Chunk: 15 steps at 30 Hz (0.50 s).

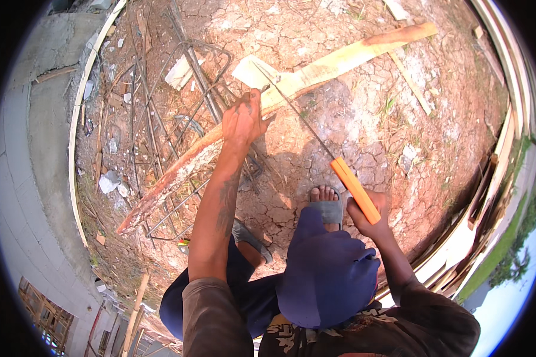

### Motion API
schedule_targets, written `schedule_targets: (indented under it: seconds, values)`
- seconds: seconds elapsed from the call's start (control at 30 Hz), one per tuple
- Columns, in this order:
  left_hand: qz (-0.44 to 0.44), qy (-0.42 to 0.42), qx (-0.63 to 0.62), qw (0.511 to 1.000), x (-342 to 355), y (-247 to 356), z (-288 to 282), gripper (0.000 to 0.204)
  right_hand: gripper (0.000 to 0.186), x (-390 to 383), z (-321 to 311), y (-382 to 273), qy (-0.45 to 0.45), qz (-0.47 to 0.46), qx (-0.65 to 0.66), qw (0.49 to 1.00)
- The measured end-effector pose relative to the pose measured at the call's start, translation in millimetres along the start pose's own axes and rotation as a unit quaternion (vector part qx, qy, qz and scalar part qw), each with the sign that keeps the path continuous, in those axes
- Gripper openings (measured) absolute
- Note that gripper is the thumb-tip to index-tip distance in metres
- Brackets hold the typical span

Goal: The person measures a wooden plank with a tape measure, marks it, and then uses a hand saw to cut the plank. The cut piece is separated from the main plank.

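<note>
A long wooden board (333, 66) runs slantwise from the near left, where its edge is rough and bark-like, to the far right, where its face is pale. My left hand (244, 121) grips it near the middle, fingers closed over its edge. In my right hand (372, 213) is the orange handle of a handsaw (355, 189). Its thin blade is seen almost edge-on and reaches forward and left across the board, just right of my left fingers. Beyond that spot, a short pale wood piece (253, 72) shows at the board's far side; whether they are joined, I cannot tell.
Steel rebar (196, 83), some bent into frames, lies on the left under and beside the board. Cracked reddish soil (411, 107) carries stone chips and a thin wood strip (412, 83). Stacked planks (458, 250) line the right, with a concrete block wall (30, 196) at the left.
</note>
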<state>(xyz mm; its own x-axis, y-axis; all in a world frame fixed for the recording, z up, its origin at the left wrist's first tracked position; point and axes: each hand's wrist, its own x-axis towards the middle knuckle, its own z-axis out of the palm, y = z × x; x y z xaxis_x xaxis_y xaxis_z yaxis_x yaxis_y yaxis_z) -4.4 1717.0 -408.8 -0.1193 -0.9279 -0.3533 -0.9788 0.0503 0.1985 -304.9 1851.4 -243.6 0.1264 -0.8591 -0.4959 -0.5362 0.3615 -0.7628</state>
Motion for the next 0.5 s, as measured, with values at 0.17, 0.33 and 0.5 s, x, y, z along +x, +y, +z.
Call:
schedule_targets:
  seconds: [0.17, 0.33, 0.5]
  values:
    - [0.053, 0.040, -0.020, 0.998, 3.5, 0.4, -12.1, 0.088, 0.008, -3.5, -5.7, -20.3, 0.009, 0.038, 0.008, 0.999]
    - [0.045, 0.037, -0.043, 0.997, 3.2, 1.1, -11.5, 0.080, 0.014, 12.7, 1.6, -22.8, -0.024, 0.044, -0.011, 0.999]
    - [0.048, 0.051, -0.039, 0.997, 9.6, -2.2, -4.2, 0.072, 0.008, -24.4, -29.2, -49.3, 0.018, 0.101, -0.048, 0.994]
